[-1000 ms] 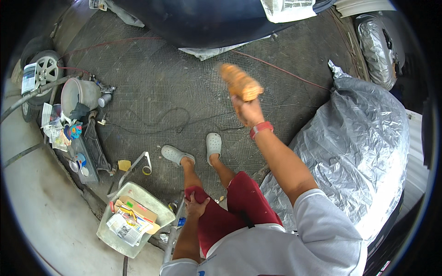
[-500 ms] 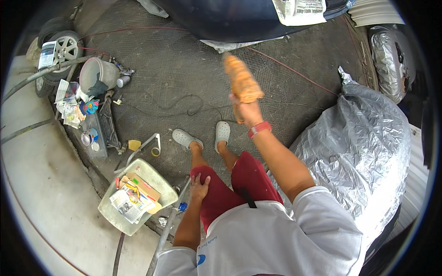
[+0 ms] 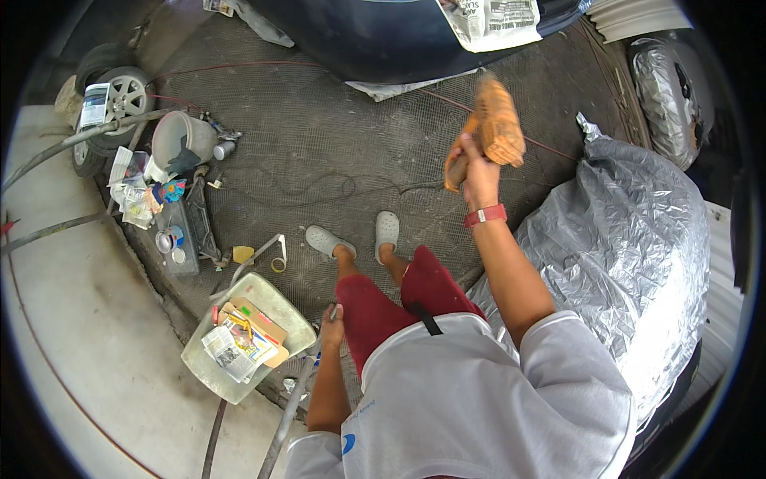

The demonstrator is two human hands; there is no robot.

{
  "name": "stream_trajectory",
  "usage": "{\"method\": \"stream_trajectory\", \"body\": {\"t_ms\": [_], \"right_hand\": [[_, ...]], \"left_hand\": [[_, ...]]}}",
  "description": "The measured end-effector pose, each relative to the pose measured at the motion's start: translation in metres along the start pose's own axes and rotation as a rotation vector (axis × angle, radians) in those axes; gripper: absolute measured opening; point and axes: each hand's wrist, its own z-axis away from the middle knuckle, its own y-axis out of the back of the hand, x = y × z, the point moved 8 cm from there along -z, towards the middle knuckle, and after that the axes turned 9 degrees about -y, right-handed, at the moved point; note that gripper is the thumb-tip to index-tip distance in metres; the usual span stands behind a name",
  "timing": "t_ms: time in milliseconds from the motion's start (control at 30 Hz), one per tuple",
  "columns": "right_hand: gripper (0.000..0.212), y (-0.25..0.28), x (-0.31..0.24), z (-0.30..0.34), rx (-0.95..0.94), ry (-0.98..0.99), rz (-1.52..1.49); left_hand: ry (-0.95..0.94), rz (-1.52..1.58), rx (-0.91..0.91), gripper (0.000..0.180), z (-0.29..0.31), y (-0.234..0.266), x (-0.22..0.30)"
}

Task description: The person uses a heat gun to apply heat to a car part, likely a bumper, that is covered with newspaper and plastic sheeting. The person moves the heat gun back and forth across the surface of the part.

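My right hand [image 3: 480, 180] is closed round the handle of an orange gun-shaped power tool [image 3: 499, 124] that looks like a heat gun. Its greyish tip points away from me, toward the dark car body [image 3: 367, 40], and the tool is held in the air. Fine markings on it are blurred. A dark cord [image 3: 407, 188] on the floor runs up to about the handle. My left hand [image 3: 332, 326] hangs beside my left thigh, thumb and fingers apart, with nothing visible in it.
A bin [image 3: 299, 319] with newspaper and boxes stands at left, near a metal pipe [image 3: 289, 407]. Further off are a bucket [image 3: 195, 136], a grey toolbox [image 3: 177, 259] and a wheel [image 3: 128, 94]. A silver-covered bulk [image 3: 614, 231] fills the right. A red hose [image 3: 231, 63] crosses the floor.
My right hand has swung the orange power tool to the right and turned it. My left hand has come off my thigh and moved slightly left, beside it.
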Motion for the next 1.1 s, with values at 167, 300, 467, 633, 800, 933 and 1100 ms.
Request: {"method": "stream_trajectory", "body": {"t_ms": [167,300,467,633,800,933,1100], "right_hand": [[0.02,-0.02,-0.015,0.008,-0.009,0.007,0.006],[0.03,-0.107,-0.008,0.049,-0.301,0.092,0.337],[0.033,-0.189,-0.018,0.085,-0.683,-0.111,0.161],[0.024,-0.169,-0.061,0.042,-0.495,-0.085,0.05],[0.018,-0.111,-0.107,-0.005,-0.338,0.004,-0.162],[0.017,-0.076,-0.114,-0.011,-0.108,0.129,-0.139],[0.026,-0.111,-0.089,0.014,-0.273,0.119,0.11]], "left_hand": [[-0.015,-0.032,0.007,0.074,0.039,0.015,0.02],[-0.1,0.086,0.082,0.069,0.032,0.029,-0.014],[-0.099,0.093,0.127,0.064,0.03,0.048,-0.027],[-0.156,0.154,0.142,0.062,0.051,0.047,0.022],[-0.156,0.21,0.11,0.06,0.051,0.033,0.027],[-0.143,0.173,0.092,0.06,0.051,0.029,0.023],[-0.097,0.14,0.08,0.06,0.066,0.033,0.036]]}}
